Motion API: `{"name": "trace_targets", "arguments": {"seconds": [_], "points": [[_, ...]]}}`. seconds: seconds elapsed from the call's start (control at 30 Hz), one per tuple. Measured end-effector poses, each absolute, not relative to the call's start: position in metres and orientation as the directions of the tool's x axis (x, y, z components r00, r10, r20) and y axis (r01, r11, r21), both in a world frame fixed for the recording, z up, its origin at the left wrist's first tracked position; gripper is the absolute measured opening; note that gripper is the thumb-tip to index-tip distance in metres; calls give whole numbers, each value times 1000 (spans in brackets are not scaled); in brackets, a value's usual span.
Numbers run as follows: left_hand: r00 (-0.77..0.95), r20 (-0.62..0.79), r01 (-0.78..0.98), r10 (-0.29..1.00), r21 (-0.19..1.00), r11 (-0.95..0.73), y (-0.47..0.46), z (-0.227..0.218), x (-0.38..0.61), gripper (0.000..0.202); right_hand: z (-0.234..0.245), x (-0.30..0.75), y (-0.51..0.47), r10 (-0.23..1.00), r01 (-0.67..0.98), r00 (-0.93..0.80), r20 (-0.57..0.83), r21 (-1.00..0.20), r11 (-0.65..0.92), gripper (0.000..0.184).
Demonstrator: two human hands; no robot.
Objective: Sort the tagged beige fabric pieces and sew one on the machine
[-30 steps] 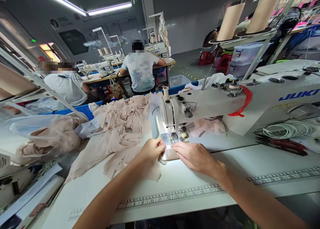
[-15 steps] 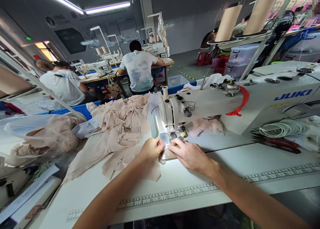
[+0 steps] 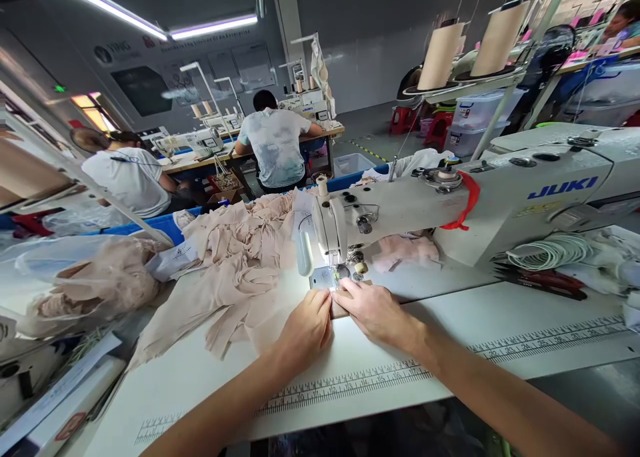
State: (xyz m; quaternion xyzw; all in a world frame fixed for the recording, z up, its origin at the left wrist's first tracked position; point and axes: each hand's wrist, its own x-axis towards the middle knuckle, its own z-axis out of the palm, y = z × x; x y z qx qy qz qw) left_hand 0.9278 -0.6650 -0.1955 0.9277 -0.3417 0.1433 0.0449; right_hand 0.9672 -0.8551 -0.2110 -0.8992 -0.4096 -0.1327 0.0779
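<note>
A white sewing machine (image 3: 400, 204) stands before me, its lit needle area just beyond my fingertips. A small piece of beige fabric (image 3: 341, 308) lies in front of the metal needle plate (image 3: 321, 278), mostly covered by my hands. My left hand (image 3: 307, 320) is closed, thumb and fingers pinching the fabric's left edge. My right hand (image 3: 373, 307) presses and grips the same piece from the right, its index finger close to the presser foot. Left of the machine spreads a heap of beige fabric pieces (image 3: 235, 257).
A printed ruler (image 3: 360, 381) runs along the table's front. Red-handled scissors (image 3: 543, 280) and a coil of pale cord (image 3: 553, 252) lie at right. A plastic bag of fabric (image 3: 95, 270) sits at left. Thread cones (image 3: 440, 54) stand above; a co-worker (image 3: 274, 140) sits ahead.
My left hand has turned over and drawn slightly back, its fingers now curled beside the right hand. My right hand keeps its place by the needle area. The view has shifted slightly.
</note>
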Motion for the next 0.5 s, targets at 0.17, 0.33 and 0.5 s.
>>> {"name": "trace_targets", "arguments": {"seconds": [0.17, 0.33, 0.5], "points": [[725, 290, -639, -625, -58, -767, -663, -202, 931, 38, -208, 969, -861, 693, 751, 648, 315, -115, -650, 29], [736, 284, -631, -614, -40, -775, -664, -204, 943, 37, -204, 984, -876, 572, 641, 756, 318, -182, -745, 24], [733, 291, -632, -615, -43, -774, -666, -211, 957, 34, -205, 994, -886, 554, 630, 766, 328, -208, -748, 23]]}}
